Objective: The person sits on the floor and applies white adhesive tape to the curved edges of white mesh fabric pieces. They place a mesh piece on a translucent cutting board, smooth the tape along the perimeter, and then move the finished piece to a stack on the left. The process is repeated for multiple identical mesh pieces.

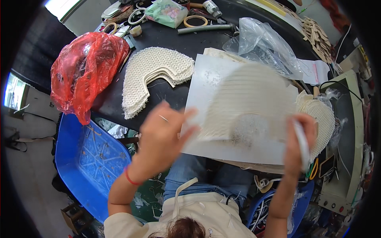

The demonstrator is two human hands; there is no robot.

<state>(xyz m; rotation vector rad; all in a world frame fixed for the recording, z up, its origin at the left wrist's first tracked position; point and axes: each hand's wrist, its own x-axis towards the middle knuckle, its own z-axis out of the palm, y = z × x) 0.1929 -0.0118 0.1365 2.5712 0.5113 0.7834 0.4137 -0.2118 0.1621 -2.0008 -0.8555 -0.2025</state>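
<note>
A white board [198,103] lies before me. Above it is a curved cream woven piece [248,91], smeared by motion, its inner cut-out facing me. My left hand [160,133] hovers left of the board, fingers apart, with nothing visible in its grasp; a small bright sliver shows on a finger, perhaps a ring. My right hand [302,133], also blurred, is closed at the woven piece's right end around a white strip-like thing [301,144]. Whether it also grips the woven piece is unclear. Left of the board, a stack of similar curved woven pieces [152,69] rests on the black table.
A red plastic bag [89,71] sits at the table's left, over a blue tub [95,166]. Clear plastic bags [266,47] lie behind the board. More woven pieces [319,119] stand at right, beside a grey metal-framed box [341,158]. Rings [195,21] and tools clutter the back.
</note>
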